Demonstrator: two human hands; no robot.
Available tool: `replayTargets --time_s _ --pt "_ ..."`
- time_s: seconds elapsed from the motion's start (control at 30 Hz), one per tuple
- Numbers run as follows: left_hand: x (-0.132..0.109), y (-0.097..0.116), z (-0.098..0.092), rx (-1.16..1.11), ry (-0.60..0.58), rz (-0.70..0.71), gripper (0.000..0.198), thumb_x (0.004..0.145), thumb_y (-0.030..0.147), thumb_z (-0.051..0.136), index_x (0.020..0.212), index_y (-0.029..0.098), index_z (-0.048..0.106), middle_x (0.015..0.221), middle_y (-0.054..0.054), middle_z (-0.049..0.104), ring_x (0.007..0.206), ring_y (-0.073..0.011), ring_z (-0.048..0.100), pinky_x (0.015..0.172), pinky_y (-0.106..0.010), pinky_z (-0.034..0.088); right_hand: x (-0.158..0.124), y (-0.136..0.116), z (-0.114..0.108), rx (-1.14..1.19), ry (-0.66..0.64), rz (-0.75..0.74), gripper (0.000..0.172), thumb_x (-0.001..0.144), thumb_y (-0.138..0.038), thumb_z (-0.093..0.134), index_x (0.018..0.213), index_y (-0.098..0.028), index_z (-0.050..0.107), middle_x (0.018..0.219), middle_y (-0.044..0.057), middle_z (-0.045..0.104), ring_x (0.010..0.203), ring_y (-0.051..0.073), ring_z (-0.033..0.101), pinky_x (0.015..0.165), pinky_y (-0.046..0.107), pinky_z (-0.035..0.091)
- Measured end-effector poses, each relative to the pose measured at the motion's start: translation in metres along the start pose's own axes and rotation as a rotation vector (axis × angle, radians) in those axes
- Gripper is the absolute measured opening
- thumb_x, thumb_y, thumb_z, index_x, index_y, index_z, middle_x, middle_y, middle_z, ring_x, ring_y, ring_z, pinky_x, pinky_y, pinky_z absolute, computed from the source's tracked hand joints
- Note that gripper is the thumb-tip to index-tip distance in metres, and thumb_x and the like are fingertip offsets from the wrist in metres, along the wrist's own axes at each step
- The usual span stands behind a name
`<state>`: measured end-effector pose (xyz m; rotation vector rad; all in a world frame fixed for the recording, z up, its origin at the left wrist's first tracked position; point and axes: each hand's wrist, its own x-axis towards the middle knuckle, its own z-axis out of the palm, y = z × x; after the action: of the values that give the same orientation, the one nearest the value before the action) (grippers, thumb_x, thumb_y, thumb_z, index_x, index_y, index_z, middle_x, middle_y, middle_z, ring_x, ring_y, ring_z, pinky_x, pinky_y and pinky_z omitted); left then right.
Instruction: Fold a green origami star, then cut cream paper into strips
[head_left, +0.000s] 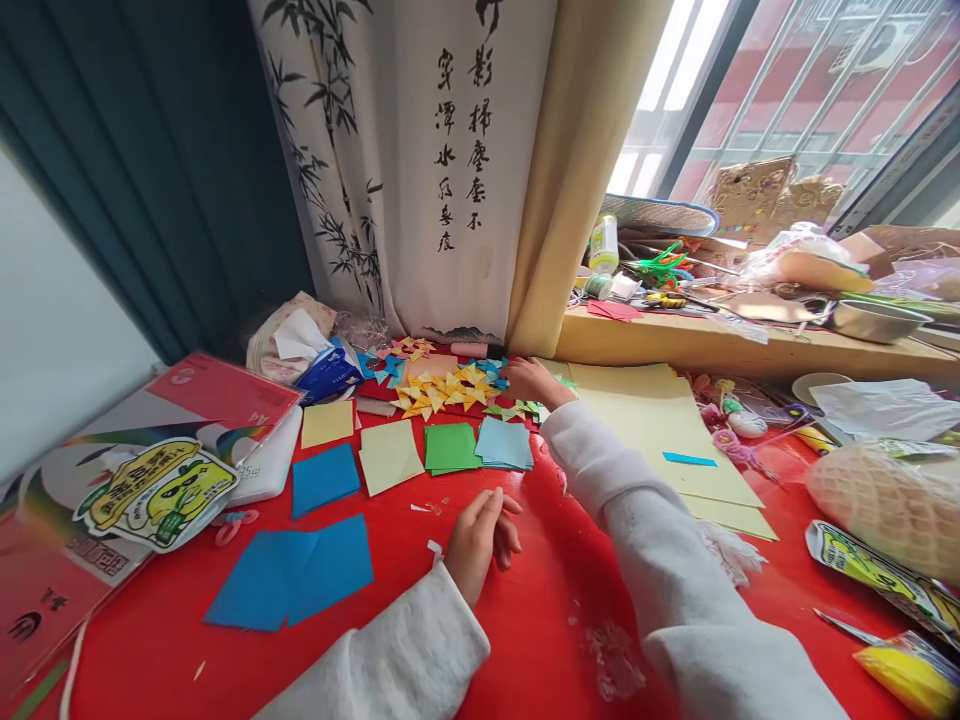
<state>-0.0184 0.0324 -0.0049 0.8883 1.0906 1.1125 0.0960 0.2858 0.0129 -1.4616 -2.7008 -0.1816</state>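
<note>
My left hand (484, 543) hovers over the red table, fingers loosely bent and slightly apart, with nothing visible in it. Farther back, my right hand (534, 382) reaches to the folded blue paper pieces (491, 372). Its fingers are bent together and what they may pinch is hidden. Beside it lie yellow folded pieces (442, 390) and green folded pieces (514, 410). Nearer me are stacks of square paper: light blue (505, 443), green (451, 447), pale yellow (391, 456) and blue (325, 480). Two larger blue sheets (330, 570) overlap at the front left.
Large pale yellow sheets (637, 410) lie under and beyond my right arm, with a blue strip (688, 459) on top. A red A4 paper pack (225, 400) and a tissue pack (328, 372) are at left. Scissors (847, 627) rest at right. The sill (660, 345) is cluttered.
</note>
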Motion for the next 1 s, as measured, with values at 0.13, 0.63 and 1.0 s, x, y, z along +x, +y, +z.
replayTargets --time_s 0.13,0.63,1.0 --pt "0.000 0.000 0.000 0.004 0.001 0.006 0.034 0.076 0.049 0.040 0.073 0.017 0.052 0.046 0.003 0.049 0.036 -0.0077 0.039 0.037 -0.019 0.030 0.006 0.009 0.002 0.002 0.062 0.049 0.032 0.080 -0.033 0.050 0.106 -0.014 0.052 0.108 0.010 0.054 0.100 0.021 0.048 0.083 0.037 0.038" --pt "0.000 -0.002 -0.001 0.000 -0.031 0.017 0.032 0.080 0.045 0.038 0.075 0.016 0.050 0.046 0.003 0.047 0.037 -0.0069 0.038 0.038 -0.018 0.031 0.011 0.000 0.009 0.062 0.206 0.031 0.040 0.076 -0.021 0.047 0.116 -0.013 0.046 0.115 0.013 0.049 0.108 0.025 0.039 0.086 0.035 0.030" --pt "0.001 -0.004 -0.001 -0.002 -0.047 0.032 0.032 0.080 0.045 0.037 0.073 0.016 0.049 0.045 0.004 0.046 0.036 -0.0068 0.037 0.037 -0.018 0.029 0.013 -0.046 0.007 0.010 0.071 -0.205 0.048 0.060 -0.035 0.065 0.105 -0.023 0.056 0.110 0.009 0.050 0.106 0.028 0.038 0.086 0.041 0.030"
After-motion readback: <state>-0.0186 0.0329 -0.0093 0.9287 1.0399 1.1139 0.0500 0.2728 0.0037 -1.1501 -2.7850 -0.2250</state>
